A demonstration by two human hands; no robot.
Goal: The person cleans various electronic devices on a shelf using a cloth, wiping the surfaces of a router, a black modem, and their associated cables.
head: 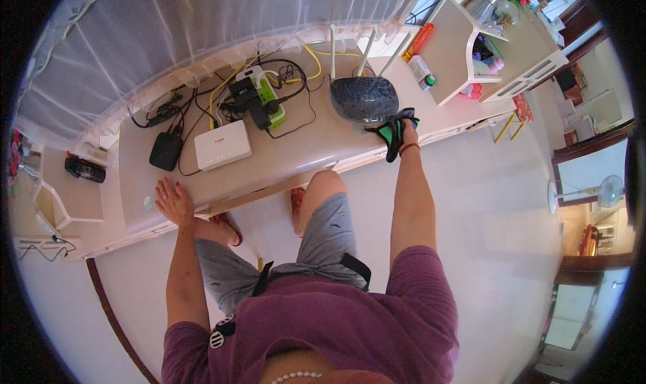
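Note:
My right hand is closed on a black and green cloth at the cabinet's front edge, just below a dark, mottled router with several upright white antennas. Spread on the cabinet top at the left, my left hand holds nothing. Beyond it lie a black box-shaped device and a white modem with small lit lamps. A green and white power strip behind the modem carries black adapters and plugs. What lies under the cloth is hidden.
Tangled black cables and a yellow cable run along the back below a sheer curtain. At the right are a small bottle, an orange tube-shaped container and white shelving. A black cylindrical object lies far left.

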